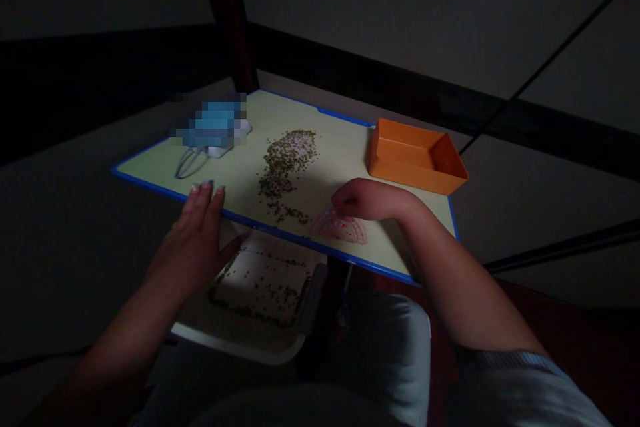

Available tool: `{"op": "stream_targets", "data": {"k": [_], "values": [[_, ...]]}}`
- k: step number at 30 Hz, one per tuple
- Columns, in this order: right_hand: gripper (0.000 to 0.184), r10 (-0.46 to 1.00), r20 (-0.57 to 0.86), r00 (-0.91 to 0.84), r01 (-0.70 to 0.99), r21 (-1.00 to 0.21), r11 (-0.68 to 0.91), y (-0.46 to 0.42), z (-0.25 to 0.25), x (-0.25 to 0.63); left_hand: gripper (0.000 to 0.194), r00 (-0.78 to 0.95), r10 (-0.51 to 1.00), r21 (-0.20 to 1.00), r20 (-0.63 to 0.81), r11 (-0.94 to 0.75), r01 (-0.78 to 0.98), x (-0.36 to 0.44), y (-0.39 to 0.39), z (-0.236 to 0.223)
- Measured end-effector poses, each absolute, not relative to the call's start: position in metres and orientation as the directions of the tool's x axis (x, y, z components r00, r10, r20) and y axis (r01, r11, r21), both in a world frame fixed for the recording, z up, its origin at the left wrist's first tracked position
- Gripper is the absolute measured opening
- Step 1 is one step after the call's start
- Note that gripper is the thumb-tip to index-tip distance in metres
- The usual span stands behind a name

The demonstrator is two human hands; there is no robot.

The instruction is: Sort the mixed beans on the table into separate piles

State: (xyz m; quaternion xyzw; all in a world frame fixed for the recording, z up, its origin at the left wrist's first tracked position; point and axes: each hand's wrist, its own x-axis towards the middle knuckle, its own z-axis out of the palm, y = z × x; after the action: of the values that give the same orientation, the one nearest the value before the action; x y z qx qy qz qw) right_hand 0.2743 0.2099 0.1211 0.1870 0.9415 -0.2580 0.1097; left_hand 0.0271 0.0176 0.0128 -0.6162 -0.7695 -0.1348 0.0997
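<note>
In the head view, my right hand (pixel 365 199) is closed on the top edge of a clear pink protractor (pixel 343 230), which lies at the front of the pale board (pixel 345 147). Left of it, small beans or grains (pixel 290 153) spread over the board, greenish and pale at the back, darker toward the front. My left hand (pixel 195 240) is open, its fingertips over the board's blue front edge and its thumb apart. Below that edge stands a whitish bin (pixel 250 347), with dark grains scattered over its bottom.
An orange open box (pixel 417 157) sits at the board's right back. At the left back is a blurred-out blue item (pixel 213 123) with a looped cord (pixel 190 163). Walls close in behind, and my legs (pixel 390 347) are below the board.
</note>
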Motion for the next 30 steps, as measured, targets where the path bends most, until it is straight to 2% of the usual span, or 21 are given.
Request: {"op": "stream_targets", "data": {"k": [6, 18, 30], "values": [[0.026, 0.283, -0.281, -0.917, 0.390, -0.481, 0.785, 0.2093, 0.1198, 0.2744, 0.082, -0.232, 0.921, 0.087, 0.313, 0.215, 0.973, 0.0282, 0.0179, 0.0127], [0.027, 0.272, -0.249, -0.929, 0.357, -0.425, 0.832, 0.2026, 0.1165, 0.2667, 0.082, -0.225, 0.917, 0.088, 0.330, 0.207, 0.974, 0.0260, 0.0180, 0.0107], [0.025, 0.349, -0.217, -0.912, 0.409, -0.385, 0.827, 0.2031, 0.1202, 0.2688, 0.082, -0.218, 0.917, 0.090, 0.334, 0.199, 0.976, 0.0271, 0.0171, 0.0107]]}}
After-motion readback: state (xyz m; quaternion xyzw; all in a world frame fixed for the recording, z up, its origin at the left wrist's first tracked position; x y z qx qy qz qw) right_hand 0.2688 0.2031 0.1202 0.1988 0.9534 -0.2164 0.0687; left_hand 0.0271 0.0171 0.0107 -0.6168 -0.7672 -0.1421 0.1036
